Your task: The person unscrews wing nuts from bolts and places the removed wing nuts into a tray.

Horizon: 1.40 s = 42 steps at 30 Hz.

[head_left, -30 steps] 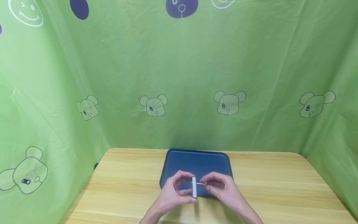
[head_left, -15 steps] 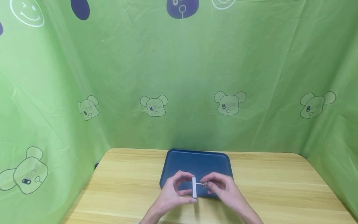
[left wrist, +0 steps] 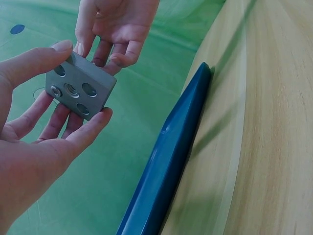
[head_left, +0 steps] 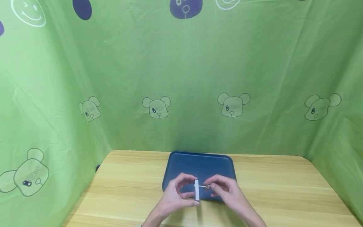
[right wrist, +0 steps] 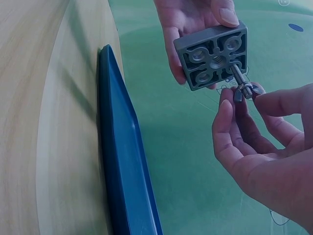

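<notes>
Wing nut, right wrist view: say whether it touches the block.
No, bare bolt shows between the wing nut and the block.

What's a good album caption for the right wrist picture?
Left hand holds a grey holed block; right hand pinches a wing nut on its threaded bolt.

A ribbed grey block [right wrist: 208, 62] is held by the left hand [right wrist: 188, 19]. A threaded bolt [right wrist: 238, 73] is seated in one corner, and its wing nut [right wrist: 238, 94] is pinched by the right hand [right wrist: 266, 152]. Apart from both hands, a blue tray [right wrist: 122, 127] is set on the wooden counter [right wrist: 29, 122]; green cloth [right wrist: 181, 171] is hung beyond them.
</notes>
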Tool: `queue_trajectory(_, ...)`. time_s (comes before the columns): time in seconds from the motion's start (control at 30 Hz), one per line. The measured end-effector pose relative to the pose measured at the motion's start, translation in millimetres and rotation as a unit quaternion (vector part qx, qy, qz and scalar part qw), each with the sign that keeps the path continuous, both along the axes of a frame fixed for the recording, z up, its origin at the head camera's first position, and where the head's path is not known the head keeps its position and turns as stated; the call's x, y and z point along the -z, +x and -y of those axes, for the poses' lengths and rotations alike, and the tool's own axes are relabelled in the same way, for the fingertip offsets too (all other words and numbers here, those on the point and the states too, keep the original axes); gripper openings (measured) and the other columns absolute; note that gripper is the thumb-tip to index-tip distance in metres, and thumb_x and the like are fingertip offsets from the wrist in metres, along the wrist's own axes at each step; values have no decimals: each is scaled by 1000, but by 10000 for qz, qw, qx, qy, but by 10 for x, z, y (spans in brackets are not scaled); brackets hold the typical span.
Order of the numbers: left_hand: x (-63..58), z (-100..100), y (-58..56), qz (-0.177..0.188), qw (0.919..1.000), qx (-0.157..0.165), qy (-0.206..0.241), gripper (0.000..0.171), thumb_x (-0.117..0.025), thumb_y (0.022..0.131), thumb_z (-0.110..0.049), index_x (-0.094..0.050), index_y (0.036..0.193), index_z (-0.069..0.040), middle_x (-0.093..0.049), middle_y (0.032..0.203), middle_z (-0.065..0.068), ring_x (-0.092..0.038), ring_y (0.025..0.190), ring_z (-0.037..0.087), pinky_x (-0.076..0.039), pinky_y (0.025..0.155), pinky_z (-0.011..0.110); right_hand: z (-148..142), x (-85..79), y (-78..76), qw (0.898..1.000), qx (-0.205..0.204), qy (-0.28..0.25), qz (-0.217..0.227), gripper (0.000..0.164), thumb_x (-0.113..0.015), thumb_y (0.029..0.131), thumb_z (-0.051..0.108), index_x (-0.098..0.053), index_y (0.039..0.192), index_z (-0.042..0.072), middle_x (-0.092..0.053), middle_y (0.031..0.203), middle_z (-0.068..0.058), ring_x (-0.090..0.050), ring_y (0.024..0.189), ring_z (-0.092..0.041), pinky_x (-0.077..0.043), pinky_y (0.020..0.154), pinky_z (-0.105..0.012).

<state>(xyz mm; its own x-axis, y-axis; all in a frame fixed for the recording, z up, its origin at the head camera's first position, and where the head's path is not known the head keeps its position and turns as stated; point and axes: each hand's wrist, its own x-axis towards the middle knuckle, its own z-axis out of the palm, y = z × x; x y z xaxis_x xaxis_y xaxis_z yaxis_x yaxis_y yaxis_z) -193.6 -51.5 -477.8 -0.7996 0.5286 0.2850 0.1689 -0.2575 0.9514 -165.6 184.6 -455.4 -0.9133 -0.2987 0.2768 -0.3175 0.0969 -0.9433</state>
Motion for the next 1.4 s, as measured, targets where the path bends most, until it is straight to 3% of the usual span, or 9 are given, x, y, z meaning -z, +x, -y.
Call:
queue_trajectory(0.23, 0, 0, 3, 11, 10000, -15, -47, 66, -83, 69, 13, -57, 130, 5, -51, 135, 27, -55, 126, 34, -57, 104, 50, -5, 8, 0, 9999, -64, -85, 51, 17, -55, 104, 3, -68, 112, -5, -67, 112, -25, -70, 98, -17, -67, 78, -39)
queue_trajectory(0.37, -4, -3, 9, 23, 10000, -44, -86, 66, -83, 69, 13, -58, 129, 3, -53, 134, 25, -56, 126, 33, -57, 104, 49, -4, 7, 2, 9998, -88, -147, 101, 19, -52, 105, 4, -68, 112, -5, -66, 114, -26, -69, 101, -16, -67, 80, -39)
queue_trajectory(0.53, -7, -8, 12, 42, 9999, -47, -85, 65, -84, 69, 13, -60, 128, 1, -56, 133, 18, -54, 127, 40, -57, 103, 49, 5, -6, 9, 9998, -68, -137, 128, 19, -53, 105, 5, -68, 113, -5, -67, 113, -25, -69, 100, -16, -67, 80, -40)
queue_trajectory(0.8, -3, -11, 8, 0, 10000, -26, -51, 65, -83, 69, 14, -59, 128, 1, -55, 133, 20, -55, 125, 36, -57, 103, 50, 27, -50, 12, 9980, 286, -50, 559, 27, -57, 106, 17, -66, 115, -7, -69, 114, -24, -70, 100, -18, -67, 82, -43)
queue_trajectory(1.4, -4, -16, 14, 35, 10000, 13, -56, 64, -83, 70, 14, -58, 129, 2, -55, 134, 18, -53, 128, 40, -57, 104, 50, 14, -21, 8, 9989, 278, 91, 377, 20, -60, 104, 14, -69, 110, -3, -72, 107, -19, -72, 93, -20, -67, 77, -41)
